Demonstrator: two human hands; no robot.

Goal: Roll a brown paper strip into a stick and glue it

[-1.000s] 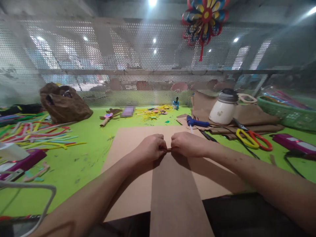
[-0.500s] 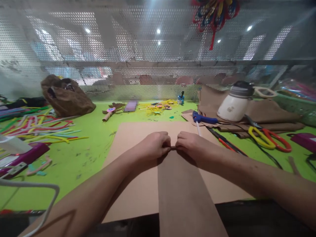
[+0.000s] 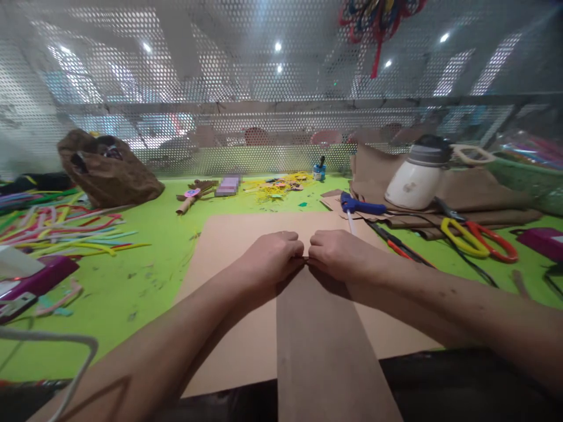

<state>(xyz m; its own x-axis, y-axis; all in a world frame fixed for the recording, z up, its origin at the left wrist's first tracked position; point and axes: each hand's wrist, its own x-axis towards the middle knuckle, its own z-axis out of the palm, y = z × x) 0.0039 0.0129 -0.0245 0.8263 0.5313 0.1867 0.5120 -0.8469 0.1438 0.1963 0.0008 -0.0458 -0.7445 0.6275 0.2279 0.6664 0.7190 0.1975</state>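
Observation:
A long strip of brown paper (image 3: 323,340) runs from the near edge up to my hands, over a light tan sheet (image 3: 233,351). My left hand (image 3: 277,255) pinches the left side of the strip's far end. At the right side of that end, my right hand (image 3: 332,255) has its fingers closed on the paper too. Between the two hands the far edge looks rolled or folded into a thin dark ridge. My fingertips are partly hidden behind the knuckles.
On the green table (image 3: 153,305) stand a blue glue gun (image 3: 363,205), scissors (image 3: 477,239) and a white bottle (image 3: 413,179) at the right. Pipe cleaners (image 3: 65,231) and a brown paper bag (image 3: 108,170) lie left. A perforated screen (image 3: 246,76) rises behind.
My hands have drawn slightly closer together along the strip's far end, still pinching it. The whole view has shifted a little.

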